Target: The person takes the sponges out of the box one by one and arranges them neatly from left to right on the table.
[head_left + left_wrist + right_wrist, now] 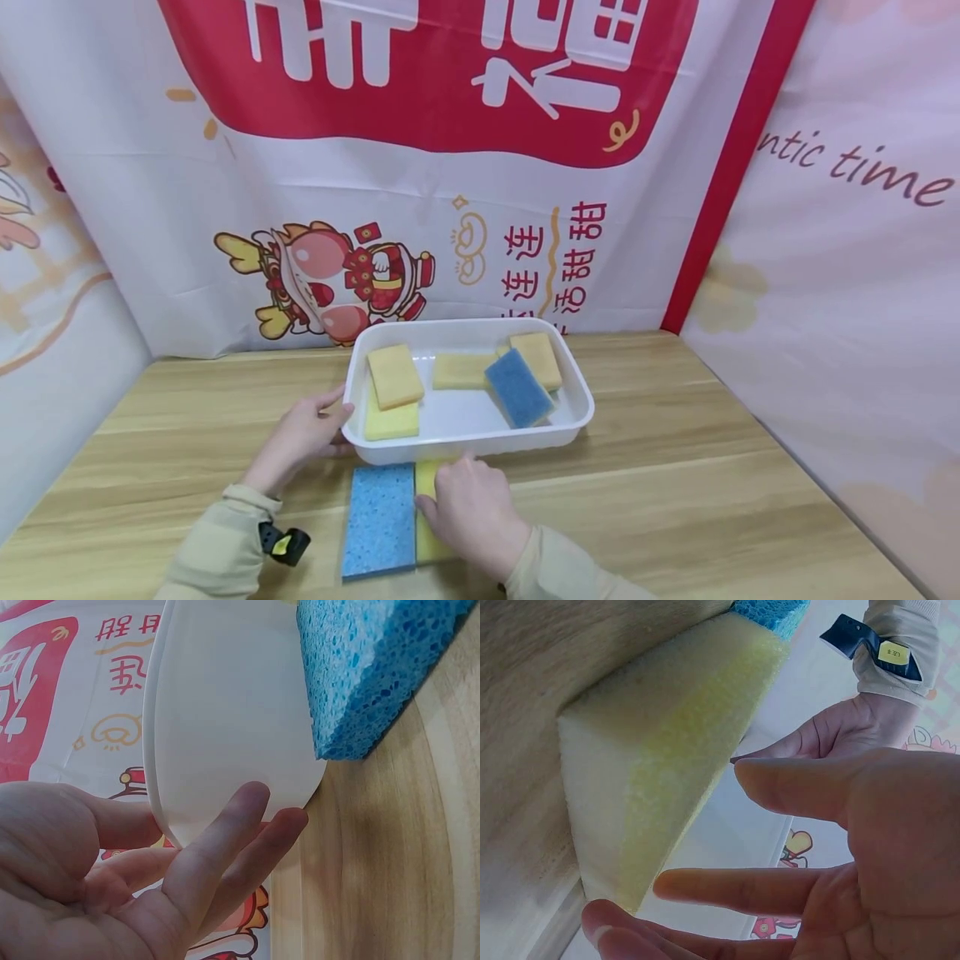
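A white plastic tub (461, 425) stands near the back of the table. My left hand (309, 433) is at its left end; in the left wrist view, nearly straight fingertips (251, 799) touch the outer wall and the thumb meets the rim. In front of the tub, a speckled blue sponge (379, 521) lies flat beside a yellow sponge (427, 540). Over the yellow sponge is my right hand (476, 512), partly hiding it. Seen from the right wrist, thumb and fingers are extended and spread near the upper face of the yellow sponge (667, 765); whether they touch it, I cannot tell.
Inside the tub, yellow sponges (395, 375) are stacked at the left. Further pale yellow sponges (459, 372) and a dark blue scouring sponge (519, 388) lie at the middle and right. A printed cloth (420, 175) hangs behind the wooden table (675, 467).
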Tool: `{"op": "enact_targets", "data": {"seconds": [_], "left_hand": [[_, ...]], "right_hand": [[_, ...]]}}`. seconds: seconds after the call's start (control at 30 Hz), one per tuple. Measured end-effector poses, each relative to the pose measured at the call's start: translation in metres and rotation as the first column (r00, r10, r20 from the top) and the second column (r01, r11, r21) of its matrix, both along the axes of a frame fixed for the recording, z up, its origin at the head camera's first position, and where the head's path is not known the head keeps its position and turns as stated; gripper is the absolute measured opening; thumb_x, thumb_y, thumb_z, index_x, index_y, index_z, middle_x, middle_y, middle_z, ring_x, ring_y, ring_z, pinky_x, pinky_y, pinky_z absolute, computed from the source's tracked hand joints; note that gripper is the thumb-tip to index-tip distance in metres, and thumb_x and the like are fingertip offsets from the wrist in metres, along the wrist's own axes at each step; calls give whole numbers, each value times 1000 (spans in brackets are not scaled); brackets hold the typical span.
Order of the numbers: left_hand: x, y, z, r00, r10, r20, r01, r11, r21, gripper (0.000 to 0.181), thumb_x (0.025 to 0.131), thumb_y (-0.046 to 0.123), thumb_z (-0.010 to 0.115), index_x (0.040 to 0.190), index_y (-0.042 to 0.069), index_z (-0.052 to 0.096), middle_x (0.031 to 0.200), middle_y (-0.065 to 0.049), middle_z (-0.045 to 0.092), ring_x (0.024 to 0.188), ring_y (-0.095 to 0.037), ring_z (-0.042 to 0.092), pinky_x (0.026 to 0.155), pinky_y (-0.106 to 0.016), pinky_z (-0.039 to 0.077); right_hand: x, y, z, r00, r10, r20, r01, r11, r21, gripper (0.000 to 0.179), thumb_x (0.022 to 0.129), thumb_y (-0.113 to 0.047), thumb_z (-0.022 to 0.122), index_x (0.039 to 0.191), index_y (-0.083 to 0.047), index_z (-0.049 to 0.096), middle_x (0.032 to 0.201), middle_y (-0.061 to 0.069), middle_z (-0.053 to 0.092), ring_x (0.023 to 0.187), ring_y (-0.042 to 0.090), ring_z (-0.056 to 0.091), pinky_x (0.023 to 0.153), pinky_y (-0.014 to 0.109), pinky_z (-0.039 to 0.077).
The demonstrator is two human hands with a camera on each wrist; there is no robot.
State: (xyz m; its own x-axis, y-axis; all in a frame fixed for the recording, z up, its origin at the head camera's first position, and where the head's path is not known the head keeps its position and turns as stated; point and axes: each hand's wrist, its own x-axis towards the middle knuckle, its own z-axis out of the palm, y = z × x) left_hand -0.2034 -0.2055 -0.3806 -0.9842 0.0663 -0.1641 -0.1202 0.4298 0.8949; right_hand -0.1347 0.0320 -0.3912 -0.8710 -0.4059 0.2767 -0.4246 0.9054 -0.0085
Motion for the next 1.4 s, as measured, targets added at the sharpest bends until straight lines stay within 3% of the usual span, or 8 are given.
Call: {"op": "enact_targets", "data": {"seconds": [0.4,0.83,1.0,1.07,1.17,1.3,1.4], "left_hand": [[-2,-3,-2,1000,15,-4,-15,1000,-15,59,105,26,51,154,4,28,112,-27,63,85,-23,68,75,-36,60],[-3,-2,1,1000,20,8,-20,1000,2,58,105,25,50,154,4,27,122,-35,56,84,-23,69,75,-37,60],[-4,-2,2,1000,21,12,-21,1000,-13,60,105,29,50,154,5,26,130,-38,49,86,-24,68,75,-38,60],[-3,-2,1,1000,17,11,-17,1000,-14,60,105,29,50,154,4,27,129,-37,50,87,-24,68,75,-38,60],[-2,-2,1,1000,-3,10,3,1000,-7,59,105,27,50,154,4,26,127,-35,53,88,-25,68,77,-38,59],[-1,-3,0,1000,-23,7,23,1000,-5,61,105,29,50,154,4,25,125,-34,55,88,-24,68,78,-39,59],[-1,-3,-1,1000,-15,4,15,1000,3,61,105,29,51,154,3,25,122,-34,57,87,-24,68,78,-39,59]], "right_hand": [[2,-1,6,999,-3,-36,4,999,36,49,85,-48,72,62,-8,56,65,9,54,52,19,53,37,32,41],[-2,1,11,1000,-29,-10,29,999,37,51,87,-53,68,65,-7,58,65,7,53,55,19,53,39,32,43],[1,4,25,999,-27,37,25,999,32,50,89,-52,66,63,-11,54,65,5,52,54,17,52,39,32,42],[4,7,34,1000,-21,22,21,1000,4,49,88,-51,67,63,-11,54,64,4,52,53,17,52,38,32,41],[3,16,49,997,-2,-80,-3,998,-64,45,87,-46,70,63,-12,55,61,2,51,49,16,50,35,29,37],[-14,34,69,980,1,-198,-32,988,-152,39,87,-41,72,70,-8,60,66,4,54,51,19,52,37,28,41],[-41,48,79,983,-8,-181,-26,982,-187,36,88,-36,72,91,-1,65,95,17,60,75,28,60,53,34,54]]}}
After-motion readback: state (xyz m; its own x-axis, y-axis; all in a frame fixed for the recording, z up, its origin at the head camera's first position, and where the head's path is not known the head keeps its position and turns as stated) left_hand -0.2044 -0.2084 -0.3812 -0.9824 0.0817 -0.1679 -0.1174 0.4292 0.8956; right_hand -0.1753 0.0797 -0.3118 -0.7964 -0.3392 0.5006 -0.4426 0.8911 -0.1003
